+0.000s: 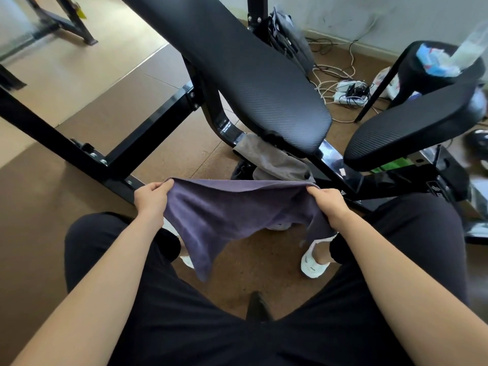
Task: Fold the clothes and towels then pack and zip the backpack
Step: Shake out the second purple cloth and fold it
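Your left hand grips one top corner of the purple towel. Its fingers curl over the towel's upper edge. Your right hand grips the opposite top corner in the same manner, knuckles up.

The upper edge of the towel runs from hand to hand with a slight sag. The remainder hangs below both hands, between your knees, above the brown floor. Its lowest corner comes to a point below your left hand, on the inner side. The towel is unfolded.

Just ahead of your right hand, a grey garment lies bunched on the black frame, under the near end of the long black padded surface. Ahead and to the outside of your right hand is a second black pad.

Far ahead of both hands, the grey backpack leans against an upright post at the far end of the padded surface. The state of its zip cannot be determined.

A power strip with white cables lies on the floor between the two pads, well ahead of your right hand. Below your right hand, a white shoe rests on the floor.
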Available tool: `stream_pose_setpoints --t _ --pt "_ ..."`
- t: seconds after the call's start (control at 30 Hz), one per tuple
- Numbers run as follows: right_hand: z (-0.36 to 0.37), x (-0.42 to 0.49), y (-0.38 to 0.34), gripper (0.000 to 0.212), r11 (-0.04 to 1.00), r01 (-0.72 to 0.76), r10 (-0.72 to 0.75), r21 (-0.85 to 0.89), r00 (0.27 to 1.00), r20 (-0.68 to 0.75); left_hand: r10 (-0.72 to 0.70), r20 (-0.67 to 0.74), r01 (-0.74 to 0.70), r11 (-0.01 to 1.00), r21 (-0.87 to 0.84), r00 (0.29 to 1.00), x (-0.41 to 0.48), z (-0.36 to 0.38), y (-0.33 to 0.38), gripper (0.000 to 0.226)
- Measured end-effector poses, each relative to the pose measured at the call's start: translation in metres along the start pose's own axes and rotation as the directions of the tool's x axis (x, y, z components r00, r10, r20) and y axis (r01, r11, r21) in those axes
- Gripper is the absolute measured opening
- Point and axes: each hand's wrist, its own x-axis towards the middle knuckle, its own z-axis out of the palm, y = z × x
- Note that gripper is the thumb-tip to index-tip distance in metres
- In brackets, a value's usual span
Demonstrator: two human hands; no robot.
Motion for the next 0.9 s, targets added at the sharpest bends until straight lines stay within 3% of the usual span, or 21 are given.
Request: stream_pose_setpoints --t 0.07,0.17,0.33,0.53,0.63,0.8,0.9 --pt "0.001 -0.009 -0.008 0.027 0.981 -0.099 0.091 0.167 0.994 0.053 -0.016 0.045 0.02 0.997 -0.078 0.999 -0.009 0.006 0.0 0.02" --pt "0.009 -0.031 -0.016 0.033 0.903 -0.216 0.126 0.37 0.959 0.253 0.007 0.22 0.025 0.99 -0.14 0.975 -0.04 0.02 0.004 0.019" --pt "0.028 -0.077 -0.023 0.009 0.867 -0.212 0.02 0.452 0.919 0.393 0.122 0.438 -0.073 0.989 -0.126 0.891 -0.111 0.043 0.0 0.011" --pt "0.047 -0.107 -0.017 0.008 0.843 -0.199 -0.045 0.499 0.899 0.435 0.199 0.642 -0.154 0.98 -0.125 0.74 -0.161 0.065 -0.015 0.016" --pt "0.05 -0.109 -0.018 0.004 0.849 -0.201 -0.044 0.49 0.895 0.444 0.207 0.681 -0.202 0.975 -0.088 0.702 -0.164 0.068 -0.019 0.022" --pt "0.056 -0.109 -0.019 0.018 0.806 -0.284 -0.013 0.52 0.869 0.494 0.257 0.57 -0.255 0.963 -0.086 0.78 -0.155 0.067 -0.02 0.014" --pt "0.058 -0.108 -0.017 0.015 0.755 -0.348 0.006 0.556 0.852 0.524 0.286 0.587 -0.271 0.956 -0.116 0.757 -0.155 0.067 -0.019 0.013"
